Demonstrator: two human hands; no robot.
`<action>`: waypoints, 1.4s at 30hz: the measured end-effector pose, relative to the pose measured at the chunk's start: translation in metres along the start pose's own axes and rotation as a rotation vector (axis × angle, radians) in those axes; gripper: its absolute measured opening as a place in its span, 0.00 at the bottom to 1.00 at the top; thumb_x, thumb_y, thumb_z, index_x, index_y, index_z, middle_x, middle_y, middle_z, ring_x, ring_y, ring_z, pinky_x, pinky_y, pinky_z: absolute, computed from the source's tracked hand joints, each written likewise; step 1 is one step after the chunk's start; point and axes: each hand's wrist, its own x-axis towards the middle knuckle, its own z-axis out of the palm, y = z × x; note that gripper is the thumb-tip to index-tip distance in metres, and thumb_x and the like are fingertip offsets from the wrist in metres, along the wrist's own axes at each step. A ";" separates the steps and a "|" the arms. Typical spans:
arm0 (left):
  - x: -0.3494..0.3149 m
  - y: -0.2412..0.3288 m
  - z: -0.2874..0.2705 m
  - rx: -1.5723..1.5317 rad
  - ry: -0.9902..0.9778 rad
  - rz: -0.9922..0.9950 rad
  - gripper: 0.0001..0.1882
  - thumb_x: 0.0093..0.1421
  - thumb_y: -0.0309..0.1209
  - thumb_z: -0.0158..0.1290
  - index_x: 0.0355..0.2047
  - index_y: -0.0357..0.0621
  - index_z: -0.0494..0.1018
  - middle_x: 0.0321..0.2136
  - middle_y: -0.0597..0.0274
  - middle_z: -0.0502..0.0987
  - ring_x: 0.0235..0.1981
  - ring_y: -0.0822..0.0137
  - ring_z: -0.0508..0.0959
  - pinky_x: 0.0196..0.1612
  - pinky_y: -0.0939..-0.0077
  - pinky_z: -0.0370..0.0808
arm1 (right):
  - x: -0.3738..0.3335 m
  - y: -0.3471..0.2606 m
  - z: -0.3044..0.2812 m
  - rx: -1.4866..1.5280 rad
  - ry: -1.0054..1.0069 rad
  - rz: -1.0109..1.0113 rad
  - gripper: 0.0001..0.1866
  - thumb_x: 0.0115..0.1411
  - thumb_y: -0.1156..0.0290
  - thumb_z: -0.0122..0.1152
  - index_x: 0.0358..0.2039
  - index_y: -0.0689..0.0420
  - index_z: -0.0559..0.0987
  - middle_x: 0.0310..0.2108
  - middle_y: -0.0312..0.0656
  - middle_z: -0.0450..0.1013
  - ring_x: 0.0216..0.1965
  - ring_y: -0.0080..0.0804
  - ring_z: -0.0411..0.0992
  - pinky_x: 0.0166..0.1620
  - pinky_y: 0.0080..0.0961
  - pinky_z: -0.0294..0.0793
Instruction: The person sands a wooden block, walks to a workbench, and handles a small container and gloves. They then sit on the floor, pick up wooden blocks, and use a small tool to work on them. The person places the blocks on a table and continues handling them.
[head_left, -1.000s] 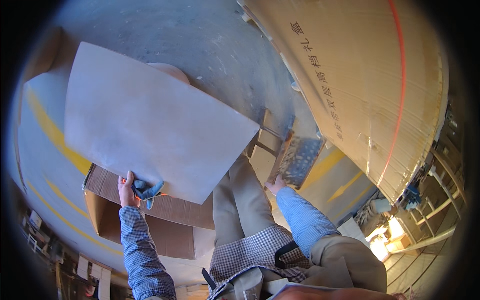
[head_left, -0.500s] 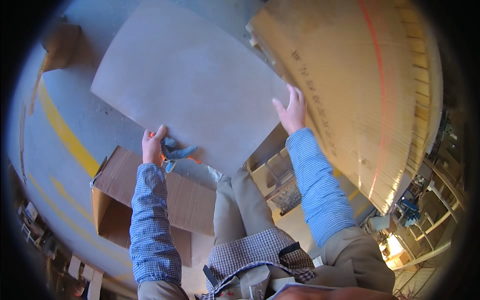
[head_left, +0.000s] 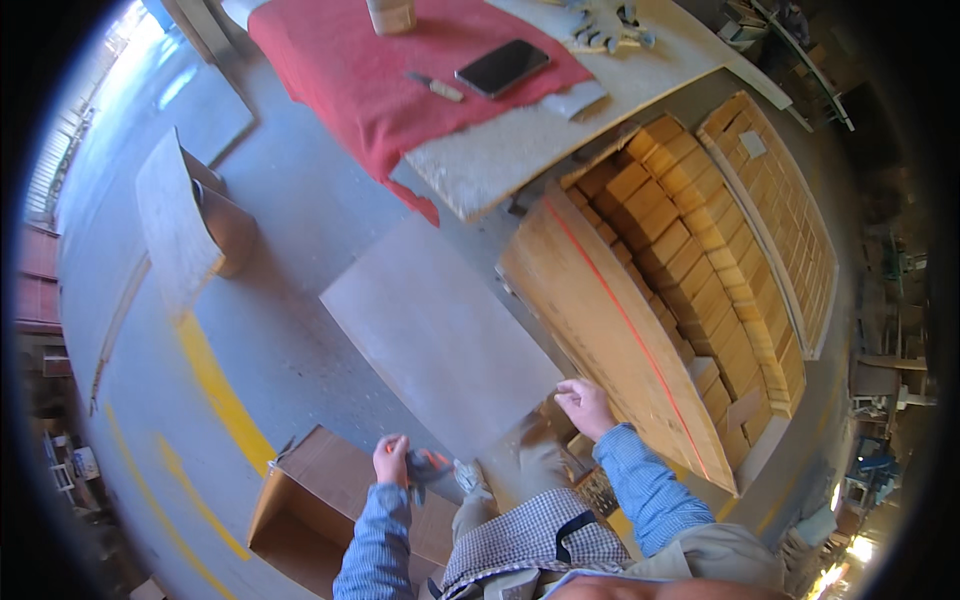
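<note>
We see the left hand (head_left: pixel 392 462) closed around a blue-and-orange fabric glove (head_left: pixel 430 465). The right hand (head_left: pixel 588 408) has its fingers curled narrowly beside the near right corner of a flat, grey rectangular sheet (head_left: pixel 440 330); we cannot tell whether it touches that corner. The sheet extends ahead of and between both hands.

Below and left of the left hand, we find an open brown cardboard box (head_left: pixel 340 470), partly hidden by the forearm. Just right of the right hand, a large tan cardboard carton (head_left: pixel 600 340) with a red stripe blocks that side, packed with small tan boxes (head_left: pixel 690 240). Well ahead of both hands, beyond the sheet, we see a pale table (head_left: pixel 490 165) bearing a red cloth (head_left: pixel 350 90), a black phone (head_left: pixel 503 68) and grey gloves (head_left: pixel 597 28). A curved pale board (head_left: pixel 170 220) stands far ahead-left of the left hand.
</note>
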 end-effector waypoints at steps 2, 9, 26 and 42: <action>-0.042 0.062 0.003 0.076 0.036 0.137 0.10 0.64 0.31 0.64 0.39 0.36 0.80 0.31 0.64 0.80 0.33 0.71 0.77 0.40 0.74 0.75 | 0.049 -0.059 -0.038 0.055 0.071 -0.040 0.10 0.63 0.72 0.67 0.43 0.62 0.83 0.35 0.46 0.81 0.37 0.35 0.82 0.42 0.29 0.81; -0.084 0.396 0.160 0.380 0.123 0.817 0.14 0.53 0.27 0.68 0.38 0.37 0.76 0.32 0.56 0.72 0.33 0.58 0.75 0.39 0.68 0.74 | 0.313 -0.262 -0.153 0.062 0.276 -0.756 0.23 0.59 0.70 0.72 0.54 0.58 0.77 0.40 0.45 0.81 0.40 0.39 0.81 0.43 0.33 0.80; -0.067 0.474 0.242 0.427 0.114 0.623 0.31 0.47 0.36 0.75 0.48 0.48 0.72 0.42 0.57 0.68 0.34 0.56 0.76 0.41 0.62 0.79 | 0.664 -0.432 -0.022 0.413 0.253 -0.525 0.49 0.39 0.60 0.90 0.60 0.58 0.72 0.56 0.49 0.77 0.55 0.41 0.78 0.57 0.35 0.81; -0.027 0.323 0.197 0.202 0.167 0.767 0.13 0.63 0.32 0.63 0.44 0.39 0.77 0.44 0.56 0.78 0.45 0.62 0.78 0.49 0.65 0.76 | 0.195 -0.307 -0.103 0.416 -0.434 -0.798 0.57 0.39 0.59 0.87 0.67 0.56 0.62 0.60 0.50 0.68 0.63 0.51 0.69 0.62 0.43 0.72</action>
